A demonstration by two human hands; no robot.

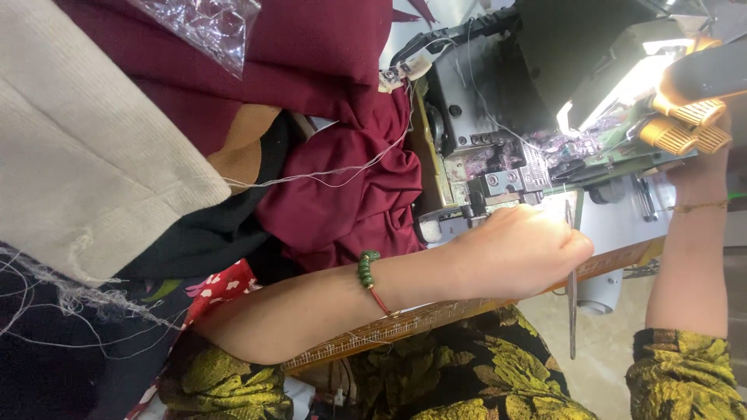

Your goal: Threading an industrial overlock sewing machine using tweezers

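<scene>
My left hand (521, 253), with a green bead bracelet (367, 268) on the wrist, is closed around thin metal tweezers (572, 311). It holds them at the needle area of a grey sewing machine (482, 101), under a bright lamp. My right hand (700, 167), with a thin gold chain at the wrist, reaches up to the yellow ribbed tension knobs (685, 124). Its fingers are hidden behind the knobs. Dark patterned fabric lies under the machine's foot.
Maroon fabric (350, 194) is heaped left of the machine, with loose white thread (327, 173) trailing across it. Cream knit cloth (85, 148) and a clear plastic bag (210, 23) lie at the far left. A wooden table edge with a ruler scale (436, 315) runs under my left forearm.
</scene>
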